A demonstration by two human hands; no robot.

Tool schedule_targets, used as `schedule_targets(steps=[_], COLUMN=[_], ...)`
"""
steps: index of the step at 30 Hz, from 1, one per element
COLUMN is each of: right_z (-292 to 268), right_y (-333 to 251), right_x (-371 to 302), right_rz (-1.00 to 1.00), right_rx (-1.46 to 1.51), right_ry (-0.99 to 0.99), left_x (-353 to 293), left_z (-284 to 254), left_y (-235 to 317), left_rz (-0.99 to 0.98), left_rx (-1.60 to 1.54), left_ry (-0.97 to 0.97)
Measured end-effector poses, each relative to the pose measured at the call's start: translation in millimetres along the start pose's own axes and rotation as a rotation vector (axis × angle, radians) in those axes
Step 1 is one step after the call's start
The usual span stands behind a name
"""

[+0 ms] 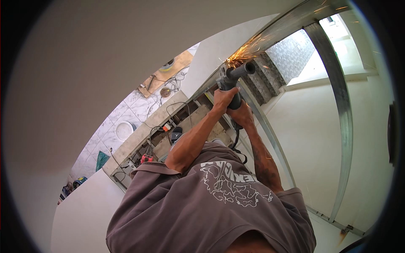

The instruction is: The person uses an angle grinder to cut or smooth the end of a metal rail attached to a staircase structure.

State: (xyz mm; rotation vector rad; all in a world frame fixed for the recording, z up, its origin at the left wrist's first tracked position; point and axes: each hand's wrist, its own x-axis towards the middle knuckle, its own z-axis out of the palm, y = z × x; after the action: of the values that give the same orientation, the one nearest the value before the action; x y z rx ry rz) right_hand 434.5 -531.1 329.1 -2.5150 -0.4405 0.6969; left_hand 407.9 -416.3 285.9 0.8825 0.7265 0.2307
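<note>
Both of my hands are wrapped round a dark grey angle grinder (pixel 228 82), held out ahead of me. My left hand (pixel 224 99) closes on its body just behind the head, while my right hand (pixel 241 114) grips farther back toward the cord end. A black side handle (pixel 243 71) sticks out to the right, with no hand on it. Orange sparks (pixel 247 50) spray up and right from the grinder's head along a grey metal beam (pixel 276 31). The disc and its exact point of contact are hidden behind the tool.
A curved metal upright (pixel 337 92) and a thinner metal bar (pixel 270 130) stand to the right, with dark steps (pixel 265 76) beyond. At the left lie a white bucket (pixel 125 131), tangled cables (pixel 168 86), a wooden board (pixel 179 67) and an orange connector (pixel 167 127). The power cord (pixel 236 139) hangs near my body.
</note>
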Motion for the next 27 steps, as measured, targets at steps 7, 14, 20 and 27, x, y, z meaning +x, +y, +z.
schedule_targets(steps=[7, 14, 20, 27], right_z=[6.2, 6.7, 7.0, 7.1], right_y=[5.6, 2.0, -5.9, -7.8], right_x=[-2.5, 1.5, -6.7, -5.5], right_rz=[-0.054, -0.006, 0.02, 0.011], right_rx=[0.022, 0.027, 0.028, 0.047], right_ry=[0.068, 0.001, 0.031, 0.041], left_x=[2.2, 6.6, 3.4, 0.8], left_z=[-1.2, -2.7, -5.4, -6.8], left_y=[-3.3, -4.1, -0.5, 4.0], left_rz=[-0.008, 0.011, 0.001, 0.031], left_rx=[-0.002, -0.008, -0.015, 0.009], left_ry=[-0.022, -0.023, -0.047, -0.036])
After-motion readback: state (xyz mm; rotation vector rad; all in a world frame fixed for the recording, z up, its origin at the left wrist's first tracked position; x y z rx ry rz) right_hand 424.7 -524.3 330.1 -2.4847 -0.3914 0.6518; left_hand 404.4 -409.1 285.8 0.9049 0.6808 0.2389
